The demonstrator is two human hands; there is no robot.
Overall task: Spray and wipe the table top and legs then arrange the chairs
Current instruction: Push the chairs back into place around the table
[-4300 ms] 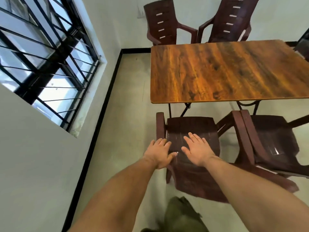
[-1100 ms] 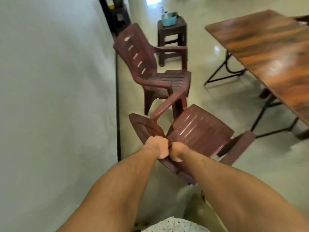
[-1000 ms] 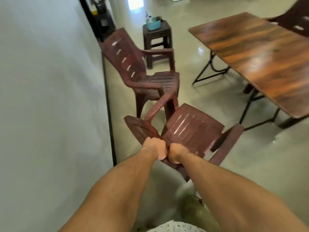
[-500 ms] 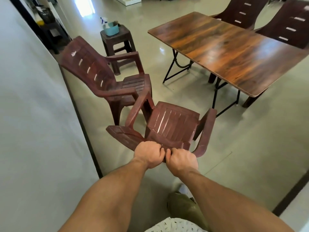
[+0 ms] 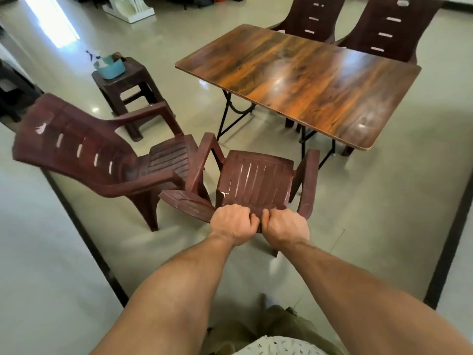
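Just glossy ribbed maroon chair (image 5: pixel 256 180)

The shiny pale floor (image 5: pixel 384 213) holds a brown wooden surface (image 5: pixel 294 80) on thin black legs. A far chair (image 5: pixel 311 19) and a second far chair (image 5: pixel 394 26) stand behind it. A wall chair (image 5: pixel 84 155) stands just beside the near chair (image 5: pixel 256 180). A small stool (image 5: pixel 128 83) carries a blue tub (image 5: pixel 111 69).

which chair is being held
The nearest chair, its backrest gripped by the left hand and right hand; the chair beside it and the two chairs behind the table are unheld.
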